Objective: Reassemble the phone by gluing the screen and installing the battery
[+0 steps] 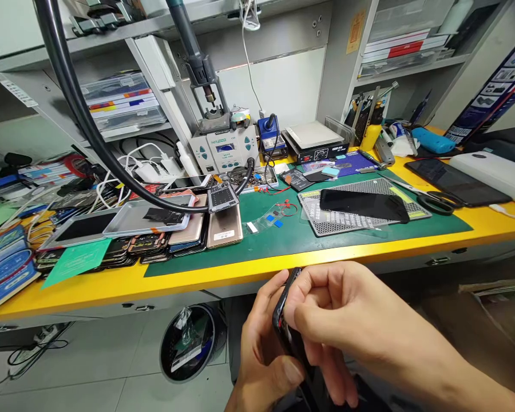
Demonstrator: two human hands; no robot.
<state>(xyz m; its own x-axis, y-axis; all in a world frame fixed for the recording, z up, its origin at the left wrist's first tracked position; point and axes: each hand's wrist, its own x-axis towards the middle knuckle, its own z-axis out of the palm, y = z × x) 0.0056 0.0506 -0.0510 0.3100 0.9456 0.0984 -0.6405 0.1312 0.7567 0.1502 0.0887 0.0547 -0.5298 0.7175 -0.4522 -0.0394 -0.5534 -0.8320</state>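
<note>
A black phone, tilted on its edge, is held in front of the bench. My left hand wraps round it, thumb on the near side and fingers behind. Over the phone's upper part, my right hand has thumb and forefinger pinched together at its edge. Whatever sits between those fingertips is hidden. A small reddish spot shows on the phone beside them. Beyond the hands, a dark phone screen lies on a perforated grey metal pad on the green mat.
Stacked phones and trays crowd the bench's left. A hot-air station stands at the back, its black hose arching across. Scissors and a black tablet lie right. A waste bin stands below the yellow bench edge.
</note>
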